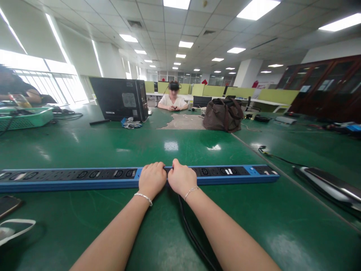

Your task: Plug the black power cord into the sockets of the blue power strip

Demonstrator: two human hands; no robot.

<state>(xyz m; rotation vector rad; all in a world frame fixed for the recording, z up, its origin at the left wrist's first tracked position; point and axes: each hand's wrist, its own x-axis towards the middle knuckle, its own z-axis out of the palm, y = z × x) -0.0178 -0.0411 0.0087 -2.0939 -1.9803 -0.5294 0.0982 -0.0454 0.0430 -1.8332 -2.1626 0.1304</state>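
A long blue and black power strip (107,174) with rows of sockets lies flat across the green table. My left hand (152,179) is wrapped over its middle part, fingers curled on the far side. Close beside it on the right, my right hand (182,177) is closed at the strip's middle, thumb side up; what lies under its fingers is partly hidden. From beneath my right hand a black cable (188,229) runs down toward the table's near edge.
On the green table (126,146) stand a black computer case (115,98), gloves (131,122), a brown bag (222,114) and a green basket (31,118). A phone (9,206) lies left, a black and silver device (329,184) right. A person (172,99) sits across; another is far left.
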